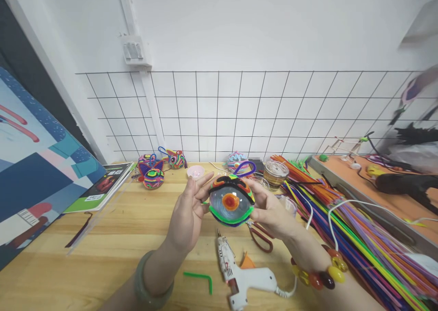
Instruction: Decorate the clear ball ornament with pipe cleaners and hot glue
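Note:
Between my two hands, above the table, is a round eye-shaped ornament [232, 202] covered in colourful pipe cleaners. It has a glossy grey eyeball with an orange centre, a black upper lid line, a green lower rim and a purple loop on top. My right hand [273, 210] grips its right side, thumb in front. At the left side, the fingers of my left hand [187, 210] support it, partly hidden behind it. Below lie a white hot glue gun [236, 274], red-handled scissors [262, 239] and a bent green pipe cleaner [200, 276].
Bundles of coloured pipe cleaners [352, 238] cover the right side. Similar finished ornaments [153, 176] sit at the back left near a magazine [102, 188]. A pink dish [195, 172] and a lidded jar [275, 174] stand behind my hands. A black wire grid [219, 96] lines the wall.

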{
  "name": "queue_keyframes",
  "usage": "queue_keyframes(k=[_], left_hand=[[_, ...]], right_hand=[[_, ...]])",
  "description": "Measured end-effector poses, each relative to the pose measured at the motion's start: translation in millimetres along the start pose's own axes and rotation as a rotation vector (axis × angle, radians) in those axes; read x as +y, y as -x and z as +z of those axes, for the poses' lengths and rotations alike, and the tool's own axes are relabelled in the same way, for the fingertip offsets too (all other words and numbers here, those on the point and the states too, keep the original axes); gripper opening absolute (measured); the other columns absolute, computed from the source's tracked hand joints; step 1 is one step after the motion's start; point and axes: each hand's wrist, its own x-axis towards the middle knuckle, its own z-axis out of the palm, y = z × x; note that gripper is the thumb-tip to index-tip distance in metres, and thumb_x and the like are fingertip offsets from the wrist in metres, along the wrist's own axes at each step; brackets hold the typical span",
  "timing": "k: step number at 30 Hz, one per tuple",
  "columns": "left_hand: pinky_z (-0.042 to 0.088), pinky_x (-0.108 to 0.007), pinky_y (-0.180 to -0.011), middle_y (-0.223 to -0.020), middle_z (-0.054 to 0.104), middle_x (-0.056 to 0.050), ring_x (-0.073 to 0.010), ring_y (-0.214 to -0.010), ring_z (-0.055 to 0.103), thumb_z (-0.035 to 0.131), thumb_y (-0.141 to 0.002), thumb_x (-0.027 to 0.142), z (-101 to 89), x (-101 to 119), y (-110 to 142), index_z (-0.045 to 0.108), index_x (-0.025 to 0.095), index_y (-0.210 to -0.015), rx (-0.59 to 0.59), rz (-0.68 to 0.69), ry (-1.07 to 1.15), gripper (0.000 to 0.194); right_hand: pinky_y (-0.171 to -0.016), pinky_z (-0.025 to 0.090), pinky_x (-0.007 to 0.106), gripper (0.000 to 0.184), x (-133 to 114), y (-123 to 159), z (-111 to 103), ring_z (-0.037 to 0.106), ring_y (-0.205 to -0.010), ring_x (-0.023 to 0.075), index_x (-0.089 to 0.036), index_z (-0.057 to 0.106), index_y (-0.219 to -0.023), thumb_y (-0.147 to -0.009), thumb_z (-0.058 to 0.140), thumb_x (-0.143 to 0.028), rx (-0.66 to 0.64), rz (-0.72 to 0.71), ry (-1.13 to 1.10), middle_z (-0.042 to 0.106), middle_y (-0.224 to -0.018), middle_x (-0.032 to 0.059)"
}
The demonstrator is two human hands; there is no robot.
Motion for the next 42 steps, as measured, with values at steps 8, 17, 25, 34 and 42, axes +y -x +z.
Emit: queue_keyframes(k=[8,17,25,34,42], left_hand=[[0.046,-0.035,-0.094,-0.125,0.064,-0.014,-0.0274,-0.121,0.055,0.051,-0.086,0.056,-3.0,-2.6,1.0,0.063,0.015,-0.117,-0.052,0.097,-0.125,0.053],[0.049,-0.033,-0.091,-0.114,0.067,-0.007,-0.0234,-0.105,0.062,0.073,-0.075,0.032,1.1,-6.9,13.3,0.059,0.023,-0.114,-0.064,0.299,-0.619,0.042],[0.047,-0.033,-0.094,-0.123,0.061,-0.009,-0.0235,-0.113,0.059,0.073,-0.074,0.025,3.7,-9.5,13.2,0.05,0.024,-0.114,-0.073,0.341,-0.538,0.046],[0.026,-0.044,-0.112,-0.141,0.048,-0.014,-0.0273,-0.137,0.037,0.058,-0.086,0.023,-6.4,-10.9,15.0,0.055,0.023,-0.096,-0.125,0.558,-0.801,0.01],[0.026,-0.047,-0.111,-0.132,0.054,-0.014,-0.0288,-0.133,0.04,0.053,-0.089,0.026,-12.8,-14.1,5.7,0.062,0.021,-0.086,-0.121,0.749,-0.968,0.01]], right_hand=[[-0.092,0.05,0.039,0.057,2.3,-1.0,-2.1,0.056,-0.117,0.0246,-0.032,0.059,-0.119,-0.067,0.083,-0.035,-0.034,-0.042,0.091,0.062,-0.125,0.0037],[-0.097,0.045,0.043,0.059,3.0,4.9,8.9,0.062,-0.103,0.0244,-0.029,0.049,-0.126,-0.074,0.078,-0.028,-0.006,-0.06,0.346,0.066,-0.113,0.0062],[-0.102,0.043,0.043,0.061,7.1,7.9,16.0,0.055,-0.116,0.0258,-0.028,0.046,-0.129,-0.076,0.076,-0.03,0.016,-0.091,0.36,0.055,-0.131,0.0086],[-0.101,0.042,0.04,0.06,10.1,7.0,18.3,0.054,-0.118,0.0256,-0.028,0.046,-0.123,-0.072,0.079,-0.026,0.101,-0.171,0.386,0.056,-0.129,0.0077],[-0.097,0.045,0.043,0.057,17.3,8.1,19.1,0.056,-0.113,0.0294,-0.027,0.05,-0.121,-0.071,0.077,-0.023,0.224,-0.251,0.602,0.059,-0.123,0.0087]])
